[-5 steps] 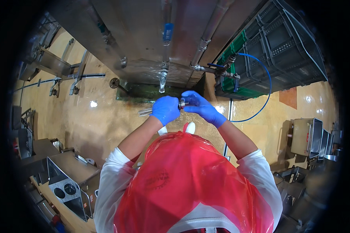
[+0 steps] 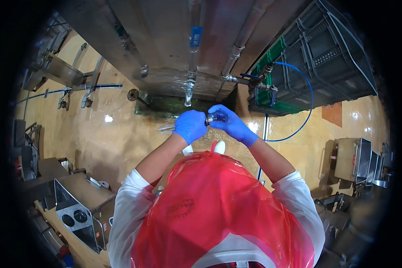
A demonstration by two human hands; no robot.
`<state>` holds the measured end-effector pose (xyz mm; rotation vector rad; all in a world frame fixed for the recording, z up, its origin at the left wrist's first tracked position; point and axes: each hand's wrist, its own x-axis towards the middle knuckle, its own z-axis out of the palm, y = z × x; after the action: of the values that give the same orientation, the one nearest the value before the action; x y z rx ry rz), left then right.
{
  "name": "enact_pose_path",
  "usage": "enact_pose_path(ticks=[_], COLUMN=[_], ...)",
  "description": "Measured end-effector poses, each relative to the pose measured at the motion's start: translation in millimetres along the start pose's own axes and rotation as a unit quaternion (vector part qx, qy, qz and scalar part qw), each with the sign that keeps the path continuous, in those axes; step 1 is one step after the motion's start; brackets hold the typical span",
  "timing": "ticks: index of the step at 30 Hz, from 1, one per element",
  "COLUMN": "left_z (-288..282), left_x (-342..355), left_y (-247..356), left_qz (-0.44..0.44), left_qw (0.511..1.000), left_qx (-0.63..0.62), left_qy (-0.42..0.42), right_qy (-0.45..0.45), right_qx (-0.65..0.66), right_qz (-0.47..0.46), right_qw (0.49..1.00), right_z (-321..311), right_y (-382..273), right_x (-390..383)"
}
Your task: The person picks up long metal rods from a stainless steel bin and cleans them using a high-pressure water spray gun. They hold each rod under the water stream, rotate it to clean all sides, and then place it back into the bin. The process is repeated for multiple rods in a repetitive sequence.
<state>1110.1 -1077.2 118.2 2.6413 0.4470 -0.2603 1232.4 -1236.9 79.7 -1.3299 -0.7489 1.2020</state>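
My left hand (image 2: pixel 190 126), in a blue glove, is closed around the middle of a metal piece with thin rods (image 2: pixel 166 129). The rods stick out past its left side. Between the hands shows a narrow, ringed, shiny section of metal (image 2: pixel 209 119). My right hand (image 2: pixel 235 125), gloved in blue too, curls its thumb and fingers about a dark, rounded end on the right; its exact shape is hard to make out. Just above the hands a metal spout (image 2: pixel 188 94) points down, with what looks like water at its mouth.
Pipes run down a steel wall, one with a blue valve handle (image 2: pixel 195 37). Stacked grey crates (image 2: pixel 326 53) stand at the right, near a looped blue hose (image 2: pixel 309 105). A steel unit with round holes (image 2: pixel 78 216) sits lower left; steel bins (image 2: pixel 353 158) stand at right.
The view has shifted very slightly, so the pipes and crates appear a little to the right. Both hands keep nearly the same place and grip.
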Motion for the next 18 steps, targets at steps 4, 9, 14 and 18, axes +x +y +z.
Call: enact_pose_path(ticks=[4, 9, 14, 18], left_z=[-2, -12, -14, -9], left_x=[-1, 1, 4, 3], left_y=[-5, 2, 1, -8], left_qz=[-0.01, -0.028, -0.04, -0.033], left_qw=[1.0, 1.0, 0.997, 0.998], left_qx=[0.005, 0.001, -0.025, 0.003], left_qy=[0.009, -0.012, -0.053, -0.047], right_qy=[0.053, -0.003, -0.013, -0.061], right_qx=[0.108, -0.078, -0.106, 0.048], right_qz=[0.177, -0.08, -0.18, 0.169], right_qw=[0.977, 0.994, 0.978, 0.983], right_z=[11, -4, -4, -9], right_y=[-29, -7, -2, -9], right_x=[2, 7, 7, 20])
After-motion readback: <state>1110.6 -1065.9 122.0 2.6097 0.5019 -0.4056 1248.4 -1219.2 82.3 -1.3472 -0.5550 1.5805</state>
